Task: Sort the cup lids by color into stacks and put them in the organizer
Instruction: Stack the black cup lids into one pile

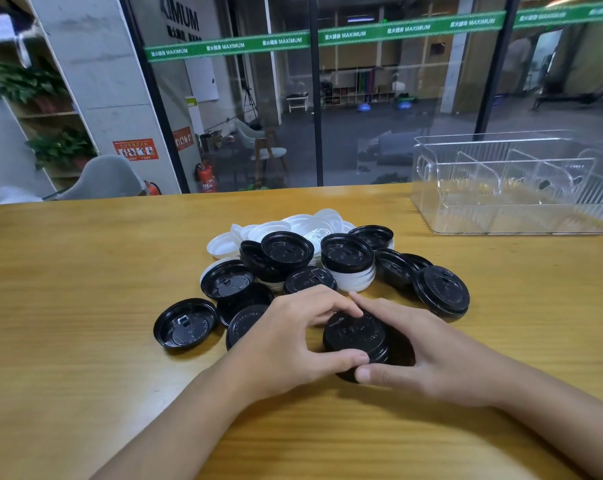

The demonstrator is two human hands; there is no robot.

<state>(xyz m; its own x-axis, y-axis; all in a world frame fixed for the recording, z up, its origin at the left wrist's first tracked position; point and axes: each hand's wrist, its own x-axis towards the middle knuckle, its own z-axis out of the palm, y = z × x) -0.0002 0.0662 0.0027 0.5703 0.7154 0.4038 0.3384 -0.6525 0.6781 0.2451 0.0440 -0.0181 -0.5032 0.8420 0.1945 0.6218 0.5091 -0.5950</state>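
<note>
Left hand (289, 341), right hand (442, 355) (gripping black lids (357, 336)), organizer (466, 216)

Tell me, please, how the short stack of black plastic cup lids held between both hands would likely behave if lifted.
The stack of black plastic cup lids looks thin-walled, so probably light. Its glossy rims may slide apart unless nested, which fits the left hand and right hand gripping opposite sides.

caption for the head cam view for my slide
Both hands grip a stack of black lids before a mixed lid pile; clear organizer behind.
</note>
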